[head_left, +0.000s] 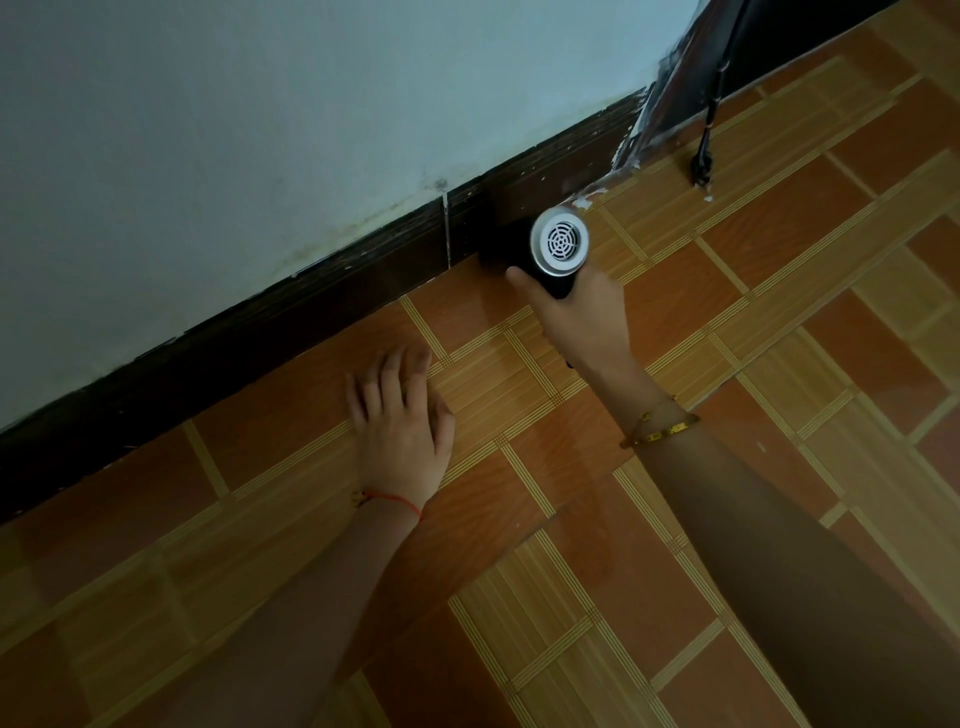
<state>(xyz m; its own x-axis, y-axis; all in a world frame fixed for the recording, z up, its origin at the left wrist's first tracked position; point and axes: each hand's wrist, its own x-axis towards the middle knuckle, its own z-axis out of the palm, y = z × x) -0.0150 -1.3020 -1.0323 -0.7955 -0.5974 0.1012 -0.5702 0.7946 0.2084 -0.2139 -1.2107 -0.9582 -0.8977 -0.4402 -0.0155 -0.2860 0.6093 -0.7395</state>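
Note:
My right hand (582, 317) grips the handle of a black hair dryer (519, 249). Its silver rear grille (558, 240) faces me and its nozzle end points at the dark brown skirting board (363, 280) at the foot of the wall. The nozzle tip is lost against the dark board. My left hand (402, 431) rests flat on the tiled floor (727, 364), fingers straight, to the left of the dryer and a little nearer to me.
A pale wall (260, 130) rises above the skirting. At the upper right a black cable with a plug (702, 166) lies on the floor beside a dark, paint-flecked corner piece (670, 98). Orange and tan patterned tiles cover the floor.

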